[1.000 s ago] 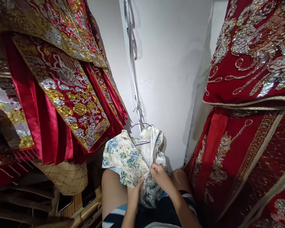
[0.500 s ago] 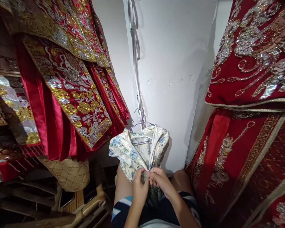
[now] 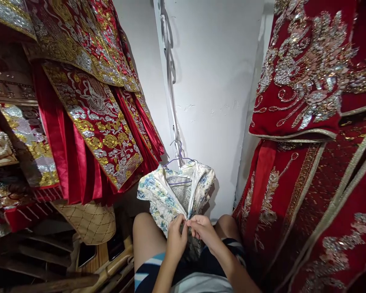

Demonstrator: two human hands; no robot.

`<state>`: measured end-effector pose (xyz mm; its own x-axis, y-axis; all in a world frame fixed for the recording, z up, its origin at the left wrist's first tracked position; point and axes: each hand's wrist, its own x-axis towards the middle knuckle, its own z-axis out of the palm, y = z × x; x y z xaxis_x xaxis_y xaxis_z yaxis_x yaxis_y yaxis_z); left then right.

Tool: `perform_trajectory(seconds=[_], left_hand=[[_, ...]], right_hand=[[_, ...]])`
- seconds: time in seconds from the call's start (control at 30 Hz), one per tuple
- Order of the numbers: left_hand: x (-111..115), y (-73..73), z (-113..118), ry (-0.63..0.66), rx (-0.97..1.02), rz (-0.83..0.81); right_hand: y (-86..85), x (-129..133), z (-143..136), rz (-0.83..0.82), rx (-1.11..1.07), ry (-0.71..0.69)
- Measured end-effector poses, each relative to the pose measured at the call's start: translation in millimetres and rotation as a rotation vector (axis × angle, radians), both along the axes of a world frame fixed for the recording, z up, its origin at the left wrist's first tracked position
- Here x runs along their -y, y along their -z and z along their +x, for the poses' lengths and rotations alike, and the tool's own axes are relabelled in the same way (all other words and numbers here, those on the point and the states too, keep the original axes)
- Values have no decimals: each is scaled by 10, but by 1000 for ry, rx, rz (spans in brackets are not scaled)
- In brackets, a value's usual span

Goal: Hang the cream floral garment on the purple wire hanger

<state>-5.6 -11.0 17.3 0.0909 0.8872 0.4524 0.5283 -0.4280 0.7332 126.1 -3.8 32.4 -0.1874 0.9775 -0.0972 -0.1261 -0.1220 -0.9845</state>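
Observation:
A short-sleeved floral dress (image 3: 163,191), white with blue and yellow flowers, hangs from a purple wire hanger (image 3: 187,159) in front of me. Its neckline gapes in a deep V whose two edges run down to my hands. My left hand (image 3: 177,234) is closed, pinching the cloth at the bottom of the V. Right beside it, almost touching, my right hand (image 3: 203,231) pinches the opening's other edge. Any small fastener between the fingertips is hidden. The lower part of the dress drops over my lap, partly behind my hands.
Red embroidered gowns hang on the left (image 3: 110,138) and on the right (image 3: 305,81). A white strip (image 3: 169,81) with hooks runs down the pale wall (image 3: 213,61). At lower left, a phone (image 3: 86,254) lies on a wooden chair (image 3: 99,258).
The view has swung slightly to the right, and more of the right-hand gown shows. Both hands keep pinching at the bottom of the V, with little visible change in the dress.

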Motion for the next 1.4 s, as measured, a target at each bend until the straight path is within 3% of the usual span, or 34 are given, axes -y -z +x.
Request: perform_trajectory(seconds=[0.13, 0.2, 0.37, 0.43, 0.5, 0.6, 0.67, 0.73, 0.9, 1.0, 1.07, 1.2, 1.3, 1.4], left_hand=[[-48, -13, 31, 34, -9, 13], [-101, -17, 55, 47, -10, -8], [-254, 54, -2, 51, -12, -89], [-283, 134, -76, 29, 5, -116], [-280, 225, -151, -9, 53, -128], [-263, 269, -204, -59, 149, -108], [-305, 144, -188, -72, 196, -53], [-425, -146, -145, -85, 210, 57], [-921, -1204, -49, -66, 89, 365], [-1113, -1593, -19, 33, -177, 398], [-1146, -1680, 8, 44, -305, 397], [-1125, -1664, 35, -14, -336, 431], [-1167, -1628, -151, -166, -35, 442], [-1245, -1534, -579, -380, 376, 407]], right_hand=[[-136, -128, 48, 34, -88, 39], [-367, -319, 99, 72, -167, 94], [-1164, -1048, 191, 168, -248, 183], [-1374, -1258, 196, 181, -236, 185], [-1464, -1339, 186, 190, -203, 160], [-1443, -1272, 167, 210, -147, 106], [-1393, -1189, 165, 225, -126, 88], [-1346, -1128, 170, 238, -117, 84], [-1273, -1074, 169, 275, -116, 104], [-1250, -1062, 149, 299, -112, 124], [-1230, -1067, 126, 316, -106, 149], [-1104, -1108, 55, 353, -67, 217], [-869, -1097, 4, 355, -16, 272], [-543, -980, -34, 319, 20, 285]])
